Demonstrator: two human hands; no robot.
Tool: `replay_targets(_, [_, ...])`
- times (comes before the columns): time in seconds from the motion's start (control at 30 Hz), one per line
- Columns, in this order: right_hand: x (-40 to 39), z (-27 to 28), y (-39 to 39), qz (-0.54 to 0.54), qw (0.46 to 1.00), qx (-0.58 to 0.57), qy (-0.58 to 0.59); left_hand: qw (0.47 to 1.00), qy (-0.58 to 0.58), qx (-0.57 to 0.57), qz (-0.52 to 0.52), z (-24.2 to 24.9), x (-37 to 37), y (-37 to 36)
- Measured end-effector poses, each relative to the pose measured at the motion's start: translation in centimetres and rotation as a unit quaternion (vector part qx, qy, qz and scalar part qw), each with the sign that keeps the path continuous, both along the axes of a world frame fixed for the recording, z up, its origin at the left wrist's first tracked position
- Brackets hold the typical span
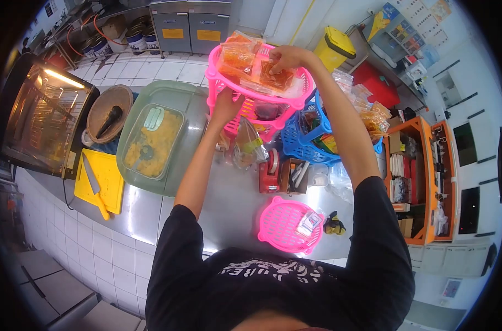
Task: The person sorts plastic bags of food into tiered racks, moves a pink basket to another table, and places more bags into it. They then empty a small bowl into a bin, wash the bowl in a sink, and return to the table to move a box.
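A tiered pink plastic basket (287, 103) stands at the back of the metal table, its top tier holding flat clear packets of orange-red contents (236, 59). My right hand (288, 57) reaches into that tier from the right, fingers bent down onto a packet (277, 79); whether they grip it is hard to see. Below the rim on the left, my left hand (227, 106) is at the basket's side, its fingertips partly hidden by the basket. A clear bag (247, 144) hangs or leans just beneath, beside a red tape dispenser (270, 172).
Left of the basket lies a green lidded tub (132, 175), then a yellow cutting board (114, 186) with a knife (91, 175). A blue basket (298, 144) with packets stands at the right. Nearer me are a pink tray (278, 220) and a small dark item (334, 223).
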State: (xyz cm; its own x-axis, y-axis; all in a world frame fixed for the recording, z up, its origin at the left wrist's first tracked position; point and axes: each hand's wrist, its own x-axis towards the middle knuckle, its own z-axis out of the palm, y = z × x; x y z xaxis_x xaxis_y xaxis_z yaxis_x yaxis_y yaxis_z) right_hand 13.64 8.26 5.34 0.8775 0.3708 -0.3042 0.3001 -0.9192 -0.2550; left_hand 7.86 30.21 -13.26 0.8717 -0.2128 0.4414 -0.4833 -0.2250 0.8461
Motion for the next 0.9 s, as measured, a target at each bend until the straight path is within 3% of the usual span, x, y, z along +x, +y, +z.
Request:
replay_targets(0.33, [-3.0, 0.2, -0.3, 0.031, 0.993, 0.055, -0.103, 1.000, 0.012, -0.005, 0.007, 0.4, -0.4, 0.0])
replay_targets(0.4, [-4.0, 0.2, -0.1, 0.056, 0.969, 0.137, -0.199, 1.000, 0.013, 0.000, 0.006, 0.6, -0.5, 0.0])
replay_targets(0.5, [-5.3, 0.7, 0.4, 0.085, 0.951, 0.122, -0.272, 1.000, 0.004, 0.000, 0.003, 0.4, -0.2, 0.0])
replay_targets(0.6, [-6.1, 1.5, 0.7, 0.040, 0.972, 0.126, -0.192, 1.000, -0.003, -0.006, 0.000, 0.3, -0.2, 0.0])
replay_targets(0.83, [-7.7, 3.4, 0.4, 0.019, 0.971, 0.119, -0.205, 1.000, 0.013, -0.001, 0.015, 0.2, -0.3, 0.0])
replay_targets(0.9, [-8.1, 3.2, 0.5, 0.024, 0.955, 0.098, -0.279, 1.000, 0.008, -0.002, 0.012, 0.2, -0.2, 0.0])
